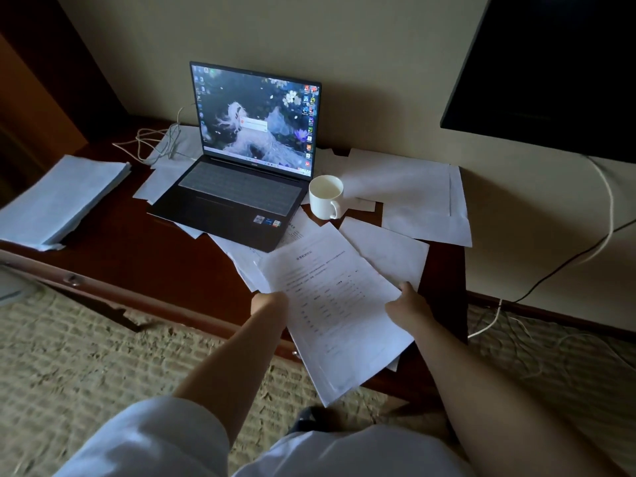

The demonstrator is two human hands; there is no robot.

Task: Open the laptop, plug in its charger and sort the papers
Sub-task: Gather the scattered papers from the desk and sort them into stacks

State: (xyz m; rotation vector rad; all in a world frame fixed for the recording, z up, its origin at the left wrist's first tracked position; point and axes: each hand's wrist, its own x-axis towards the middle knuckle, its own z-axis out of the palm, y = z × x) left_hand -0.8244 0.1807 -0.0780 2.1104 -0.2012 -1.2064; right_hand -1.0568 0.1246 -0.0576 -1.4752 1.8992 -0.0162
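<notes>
head view only. laptop (247, 160) is seen open and lit on the dark wooden desk (144, 249), its back to the wall, with loose sheets tucked under its edges. white charger cable (155, 142) is coiled just left of the screen; whether it is plugged into the laptop cannot be told. neat stack of papers (62, 197) is laid at the desk's left end, well apart from the scattered sheets (413, 197) spread at the right. white mug (325, 196) is stood just beside the laptop's right front corner, among those sheets. printed sheet (339, 304) is held over the desk's front edge, tilted toward the camera. it is gripped at its left side by the left hand (270, 302), whose fingers are hidden beneath the paper, and pinched at its right side by the right hand (409, 304), thumb on top. patterned carpet (103, 356) is seen below, and cables (568, 263) are trailed along the wall at right.
</notes>
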